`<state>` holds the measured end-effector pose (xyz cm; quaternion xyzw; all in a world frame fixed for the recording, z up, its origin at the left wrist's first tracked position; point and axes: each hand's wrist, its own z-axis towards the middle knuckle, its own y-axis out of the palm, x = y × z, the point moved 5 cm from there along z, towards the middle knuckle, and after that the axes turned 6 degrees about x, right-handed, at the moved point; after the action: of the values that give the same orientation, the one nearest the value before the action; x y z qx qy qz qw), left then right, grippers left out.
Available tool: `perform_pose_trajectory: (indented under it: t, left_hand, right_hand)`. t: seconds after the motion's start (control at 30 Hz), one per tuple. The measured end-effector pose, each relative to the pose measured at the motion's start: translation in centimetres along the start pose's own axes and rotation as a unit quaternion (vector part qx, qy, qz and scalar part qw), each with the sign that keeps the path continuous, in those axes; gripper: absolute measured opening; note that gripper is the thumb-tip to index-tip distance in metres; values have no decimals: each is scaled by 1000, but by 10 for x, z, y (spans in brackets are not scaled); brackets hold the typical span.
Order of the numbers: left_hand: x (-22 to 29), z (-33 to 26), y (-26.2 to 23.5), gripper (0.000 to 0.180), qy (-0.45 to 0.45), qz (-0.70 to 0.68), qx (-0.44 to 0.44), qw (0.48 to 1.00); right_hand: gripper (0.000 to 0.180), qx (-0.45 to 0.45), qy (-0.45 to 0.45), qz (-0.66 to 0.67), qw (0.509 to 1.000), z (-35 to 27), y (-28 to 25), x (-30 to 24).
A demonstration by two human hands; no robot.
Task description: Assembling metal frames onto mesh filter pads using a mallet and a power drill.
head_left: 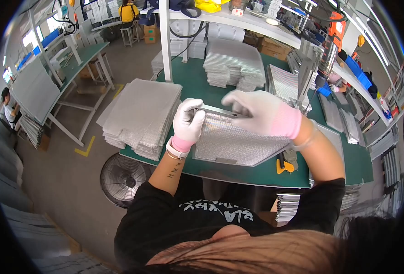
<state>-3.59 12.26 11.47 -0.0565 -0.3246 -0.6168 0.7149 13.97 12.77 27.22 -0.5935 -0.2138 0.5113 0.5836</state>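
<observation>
Both gloved hands, left (187, 122) and right (261, 112), pinch the mesh filter panel's (238, 144) metal top edge.

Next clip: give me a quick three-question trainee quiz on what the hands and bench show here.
1. True or false: both gloved hands touch the mesh filter panel.
2. Which hand pinches the panel's far left corner: A left, B right?
3. What orange item lies on the green bench near the right forearm?

Key: 1 true; the right hand rests on the far metal frame edge. 2 A. 3 An orange-handled tool.
</observation>
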Motion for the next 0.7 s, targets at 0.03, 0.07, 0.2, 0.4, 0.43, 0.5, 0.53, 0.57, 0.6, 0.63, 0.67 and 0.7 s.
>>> perform_pose_trajectory:
  t: [0.03, 0.07, 0.2, 0.4, 0.43, 0.5, 0.53, 0.57, 0.6, 0.63, 0.67, 0.7]
  left_hand:
    - [-1, -1, 1, 30, 2, 1, 3, 1000]
    - [-2, -2, 1, 29, 6, 7, 8, 1000]
    - [-7, -6, -3, 28, -14, -1, 30, 999]
    - [0, -3, 2, 25, -35, -6, 23, 999]
    - [-1, -3, -1, 25, -38, -6, 22, 999]
    - [1, -2, -4, 24, 18, -28, -1, 999]
    - [-1, -3, -5, 24, 15, -29, -1, 999]
    - [0, -6, -5, 24, 41, -1, -16, 999]
    - [0, -8, -3, 24, 66, 25, -31, 997]
    - [0, -13, 0, 27, 31, 30, -29, 999]
    - [-1, -15, 0, 27, 28, 25, -33, 999]
    - [-5, -16, -5, 28, 13, 47, -17, 999]
  right_hand:
    - [25, 0, 7, -36, 999, 6, 5, 0]
    - [22, -1, 10, -70, 997, 14, 11, 0]
    - [26, 28, -85, -341, 936, 36, 48, 1]
    - [20, -24, 15, -246, 969, 37, 45, 3]
    - [22, -40, -18, -228, 973, 38, 48, 4]
    - [24, -10, -37, -246, 968, 37, 57, 4]
    - [27, 20, -57, -267, 962, 36, 57, 2]
    - [27, 18, -54, -265, 962, 34, 56, 3]
    - [29, 0, -49, -222, 974, 30, 52, 2]
    - [32, -17, -41, -179, 983, 27, 48, 1]
    - [32, -15, -34, -179, 983, 22, 41, 0]
    - [33, 60, -72, -212, 973, 16, 27, -7]
